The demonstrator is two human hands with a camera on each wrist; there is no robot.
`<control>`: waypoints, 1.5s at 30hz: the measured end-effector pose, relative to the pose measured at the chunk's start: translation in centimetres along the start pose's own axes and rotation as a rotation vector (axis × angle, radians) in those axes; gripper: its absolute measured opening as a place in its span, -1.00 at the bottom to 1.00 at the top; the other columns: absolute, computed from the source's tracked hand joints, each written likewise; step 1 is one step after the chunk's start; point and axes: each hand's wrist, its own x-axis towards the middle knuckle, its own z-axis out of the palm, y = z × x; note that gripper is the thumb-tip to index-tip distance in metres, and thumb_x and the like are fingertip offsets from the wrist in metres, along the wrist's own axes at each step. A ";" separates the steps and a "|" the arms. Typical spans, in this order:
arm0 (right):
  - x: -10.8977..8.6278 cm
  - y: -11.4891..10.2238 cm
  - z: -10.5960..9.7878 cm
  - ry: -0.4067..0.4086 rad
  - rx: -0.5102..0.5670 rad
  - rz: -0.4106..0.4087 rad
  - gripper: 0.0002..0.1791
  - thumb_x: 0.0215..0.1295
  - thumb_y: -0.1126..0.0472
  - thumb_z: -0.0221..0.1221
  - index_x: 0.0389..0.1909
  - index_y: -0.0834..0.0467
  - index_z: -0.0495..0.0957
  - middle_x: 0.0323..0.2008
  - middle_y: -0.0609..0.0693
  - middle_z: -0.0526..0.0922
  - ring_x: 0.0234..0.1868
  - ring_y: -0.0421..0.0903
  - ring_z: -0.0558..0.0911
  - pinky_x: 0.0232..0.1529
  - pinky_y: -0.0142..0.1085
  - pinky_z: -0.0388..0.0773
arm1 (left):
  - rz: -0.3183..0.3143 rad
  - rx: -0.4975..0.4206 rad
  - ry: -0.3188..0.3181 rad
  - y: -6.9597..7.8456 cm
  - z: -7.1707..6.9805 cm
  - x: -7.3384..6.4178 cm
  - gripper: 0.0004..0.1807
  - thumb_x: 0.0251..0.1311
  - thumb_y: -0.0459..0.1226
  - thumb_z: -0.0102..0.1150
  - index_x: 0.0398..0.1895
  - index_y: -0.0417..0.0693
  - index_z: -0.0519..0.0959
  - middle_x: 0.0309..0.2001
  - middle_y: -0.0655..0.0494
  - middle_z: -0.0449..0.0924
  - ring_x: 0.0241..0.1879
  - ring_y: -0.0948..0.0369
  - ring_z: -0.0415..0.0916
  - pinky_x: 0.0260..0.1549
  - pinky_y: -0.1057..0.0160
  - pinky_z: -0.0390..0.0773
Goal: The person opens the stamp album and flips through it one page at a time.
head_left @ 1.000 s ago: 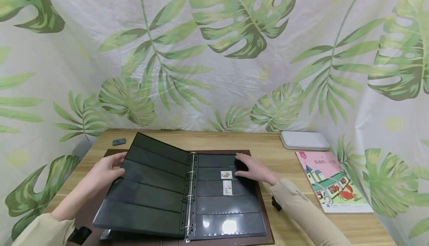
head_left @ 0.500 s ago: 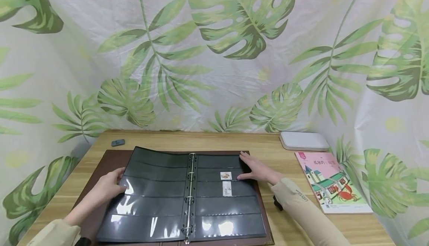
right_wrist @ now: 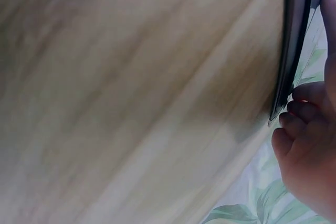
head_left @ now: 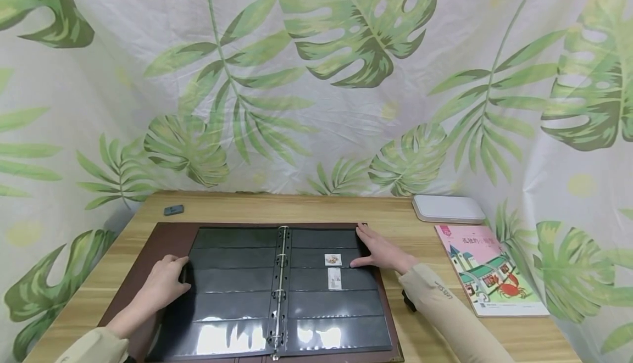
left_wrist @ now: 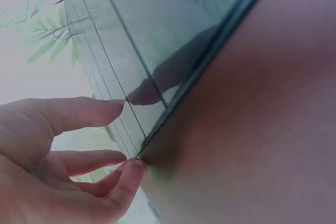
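Observation:
A ring-bound stamp album [head_left: 232, 286] lies open on the desk, its black pocket pages flat on both sides of the metal rings [head_left: 281, 280]. My left hand [head_left: 165, 281] is at the left page's outer edge; in the left wrist view the thumb [left_wrist: 100, 113] hovers over the page, apart from the fingertips at the edge. On the right page sit two small stamps, a colourful one [head_left: 333, 260] and a pale one [head_left: 334, 278] below it. My right hand [head_left: 383, 252] rests on that page's upper right edge, fingers spread. The right wrist view catches its curled lower fingers [right_wrist: 307, 114] beside the cover.
A pink picture book [head_left: 489, 269] with a crab on its cover lies to the right. Behind it is a white case [head_left: 449, 208]. A small dark grey object [head_left: 173, 210] sits at the back left of the wooden desk [head_left: 381, 209]. A leaf-print cloth hangs behind.
The raised left page has come down flat onto the left side of the album. My left hand has lowered with it, and its thumb and fingers now part at the edge. My right hand has barely moved.

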 end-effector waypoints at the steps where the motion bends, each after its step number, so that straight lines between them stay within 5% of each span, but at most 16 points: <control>1: 0.0 0.0 0.0 0.003 -0.002 0.003 0.14 0.14 -0.25 0.33 0.48 0.41 0.09 0.53 0.36 0.06 0.55 0.27 0.13 0.47 0.06 0.23 | 0.003 0.001 -0.003 0.1 0.1 0.0 -0.35 -0.10 -0.43 0.45 0.06 -0.69 0.44 -0.03 -0.60 0.47 -0.06 -0.42 0.46 -0.11 -0.26 0.51; 7: 0.0 -0.3 0.1 0.008 0.000 0.024 0.13 0.13 -0.25 0.34 0.47 0.41 0.12 0.53 0.35 0.07 0.55 0.26 0.13 0.47 0.06 0.24 | 0.058 -0.035 -0.041 0.0 0.9 -0.4 -0.17 0.06 -0.18 0.44 0.23 -0.65 0.34 0.27 -0.65 0.28 0.26 -0.50 0.24 0.11 -0.38 0.40; 12: 0.0 -0.5 0.2 0.000 0.016 0.047 0.11 0.13 -0.23 0.34 0.48 0.39 0.12 0.54 0.32 0.06 0.55 0.24 0.13 0.47 0.06 0.24 | 0.060 -0.084 -0.100 -0.2 1.5 -0.9 0.02 0.06 0.03 0.41 0.30 -0.65 0.26 0.36 -0.67 0.11 0.34 -0.52 0.09 0.19 -0.41 0.31; 26: -0.2 -0.8 0.3 0.029 0.036 0.035 0.06 0.10 -0.15 0.39 0.44 0.41 0.19 0.50 0.34 0.15 0.50 0.26 0.24 0.39 0.05 0.35 | 0.043 -0.068 -0.114 0.0 1.6 -1.1 0.04 0.07 0.07 0.39 0.30 -0.66 0.26 0.38 -0.65 0.09 0.36 -0.48 0.11 0.20 -0.39 0.32; 36: -0.4 -0.7 0.4 0.083 0.017 -0.047 -0.02 0.13 -0.15 0.37 0.40 0.39 0.29 0.43 0.35 0.30 0.44 0.28 0.34 0.34 0.08 0.40 | 0.042 -0.075 -0.109 -0.2 1.8 -1.0 0.04 0.07 0.08 0.39 0.30 -0.65 0.27 0.37 -0.65 0.10 0.35 -0.49 0.11 0.19 -0.39 0.33; 41: -0.6 -1.0 0.2 0.153 -0.012 -0.075 -0.08 0.04 -0.14 0.43 0.32 0.35 0.43 0.11 0.24 0.52 0.07 0.10 0.56 0.06 -0.11 0.57 | 0.034 -0.098 -0.119 -0.2 1.8 -1.0 0.04 0.07 0.08 0.38 0.31 -0.65 0.25 0.38 -0.65 0.08 0.36 -0.49 0.09 0.20 -0.41 0.30; 45: -0.6 -1.3 -0.1 0.178 0.027 -0.037 -0.06 -0.05 -0.12 0.49 0.31 0.31 0.45 -0.22 0.09 0.41 -0.30 -0.13 0.37 -0.28 -0.31 0.41 | 0.025 -0.095 -0.120 -0.1 1.8 -1.0 0.05 0.08 0.08 0.37 0.31 -0.65 0.24 0.39 -0.65 0.06 0.36 -0.49 0.09 0.19 -0.41 0.30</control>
